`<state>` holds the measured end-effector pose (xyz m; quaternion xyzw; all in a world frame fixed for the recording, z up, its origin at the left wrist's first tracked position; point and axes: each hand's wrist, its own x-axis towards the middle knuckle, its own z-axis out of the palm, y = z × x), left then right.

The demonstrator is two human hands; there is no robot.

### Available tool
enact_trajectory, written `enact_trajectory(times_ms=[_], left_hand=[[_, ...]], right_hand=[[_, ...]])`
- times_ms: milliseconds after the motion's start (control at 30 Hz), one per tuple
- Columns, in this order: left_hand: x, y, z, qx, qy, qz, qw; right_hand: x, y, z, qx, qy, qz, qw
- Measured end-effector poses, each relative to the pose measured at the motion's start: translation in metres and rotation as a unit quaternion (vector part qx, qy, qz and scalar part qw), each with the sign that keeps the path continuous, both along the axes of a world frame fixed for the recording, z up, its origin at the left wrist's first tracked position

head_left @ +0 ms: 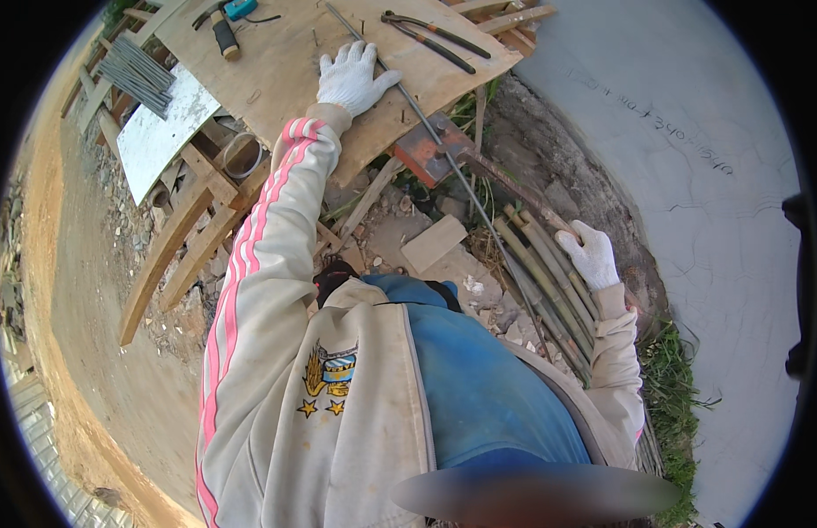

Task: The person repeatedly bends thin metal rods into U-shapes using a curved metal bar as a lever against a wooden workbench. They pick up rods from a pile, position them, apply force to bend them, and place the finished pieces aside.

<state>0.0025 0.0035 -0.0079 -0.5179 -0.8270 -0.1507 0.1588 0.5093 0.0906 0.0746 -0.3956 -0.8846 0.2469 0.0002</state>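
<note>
My left hand [351, 81], in a white knit glove, lies flat with fingers spread on a plywood work surface [276, 62], beside a long thin steel rod [412, 103]. The rod runs from the far edge of the plywood, across a red metal block [417, 160] at the near right corner, and down past my body. A rusty long lever handle [518, 191] reaches right from that block. My right hand [592, 255], also gloved in white, is closed around the lever's end. Long-handled pincers [437, 40] with orange and black grips lie right of the rod.
On the plywood lie a hammer [224, 37] and a blue tape measure [239, 9]. Cut rods [137, 74] are bundled at the left, by a white board [166, 132]. Bamboo poles [549, 273] lie below my right hand, along a grey wall [681, 176]. Rubble covers the ground.
</note>
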Motion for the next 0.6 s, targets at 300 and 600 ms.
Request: enact_trajectory(times_ms=[300,600], left_hand=[[0.0,-0.001,0.001,-0.03,0.004,0.015,0.999],[-0.001,-0.001,0.004,-0.031,0.013,0.013,0.999]], right_hand=[[-0.032,0.079,-0.016,0.076,0.013,0.149,0.986],[-0.058,0.112,-0.011,0.101,-0.046,0.205,0.972]])
